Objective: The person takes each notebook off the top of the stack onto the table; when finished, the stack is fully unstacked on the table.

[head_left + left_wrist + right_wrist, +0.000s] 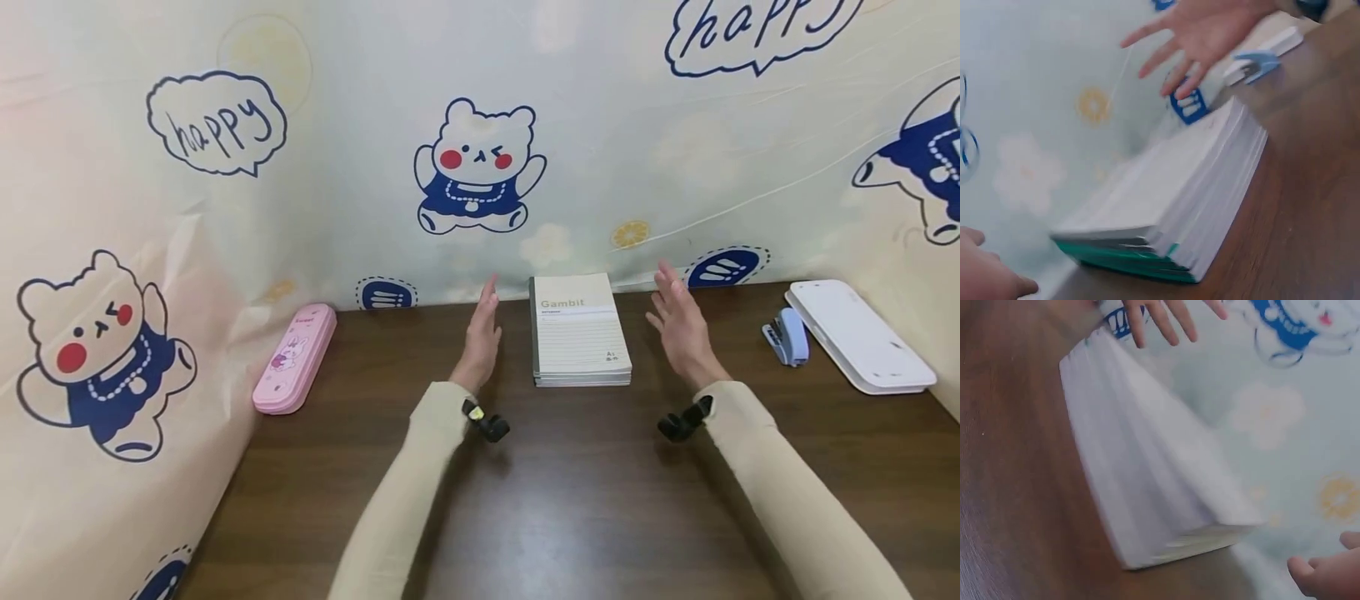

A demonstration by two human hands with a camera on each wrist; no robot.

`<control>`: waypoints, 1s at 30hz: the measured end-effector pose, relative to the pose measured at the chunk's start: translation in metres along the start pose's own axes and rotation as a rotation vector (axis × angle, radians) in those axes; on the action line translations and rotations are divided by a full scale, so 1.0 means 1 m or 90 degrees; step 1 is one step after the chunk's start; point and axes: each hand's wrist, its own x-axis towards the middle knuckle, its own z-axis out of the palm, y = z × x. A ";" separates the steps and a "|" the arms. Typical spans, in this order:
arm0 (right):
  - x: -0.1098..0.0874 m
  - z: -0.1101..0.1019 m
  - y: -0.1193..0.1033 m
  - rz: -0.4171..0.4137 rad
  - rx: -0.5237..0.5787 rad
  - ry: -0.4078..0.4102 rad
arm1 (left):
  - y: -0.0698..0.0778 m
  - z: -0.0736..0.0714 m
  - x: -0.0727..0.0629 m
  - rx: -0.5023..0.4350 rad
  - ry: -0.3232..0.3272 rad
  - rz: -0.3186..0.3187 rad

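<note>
A stack of notebooks [581,329] with a cream "Gambit" cover on top lies at the back of the table. My left hand [480,342] is held to its left with fingers straight, apart from the stack. On the other side, my right hand [682,325] is raised with fingers spread, also apart from it. Both palms face the stack and hold nothing. In the left wrist view the notebooks [1160,187] show green and dark spines; the right wrist view shows their white page edges [1116,456].
A pink pencil case [296,358] lies at the left table edge. To the right are a blue stapler [789,336] and a white flat case [862,333]. Behind the brown table [562,492] hangs a cloth [337,167] printed with bears.
</note>
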 end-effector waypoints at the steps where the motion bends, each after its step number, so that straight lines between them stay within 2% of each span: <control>1: 0.003 0.001 0.008 0.011 -0.005 0.017 | -0.009 0.003 0.006 -0.009 0.019 0.001; 3: 0.007 0.004 0.025 0.029 -0.075 0.038 | -0.025 0.011 0.014 0.023 0.047 -0.005; 5: 0.009 0.010 0.041 0.056 -0.189 0.038 | -0.039 0.020 0.019 0.094 0.056 -0.032; 9: 0.012 0.025 0.063 0.119 -0.419 -0.038 | -0.057 0.038 0.023 0.301 0.018 -0.098; 11: 0.013 0.030 0.066 0.138 -0.498 -0.069 | -0.059 0.044 0.024 0.373 -0.001 -0.108; 13: 0.015 0.031 0.067 0.138 -0.541 -0.080 | -0.059 0.048 0.026 0.412 -0.012 -0.108; 18: 0.019 0.028 0.068 0.131 -0.561 -0.080 | -0.058 0.050 0.028 0.423 -0.014 -0.099; 30: 0.020 0.023 0.069 0.150 -0.577 -0.081 | -0.062 0.053 0.031 0.385 0.003 -0.106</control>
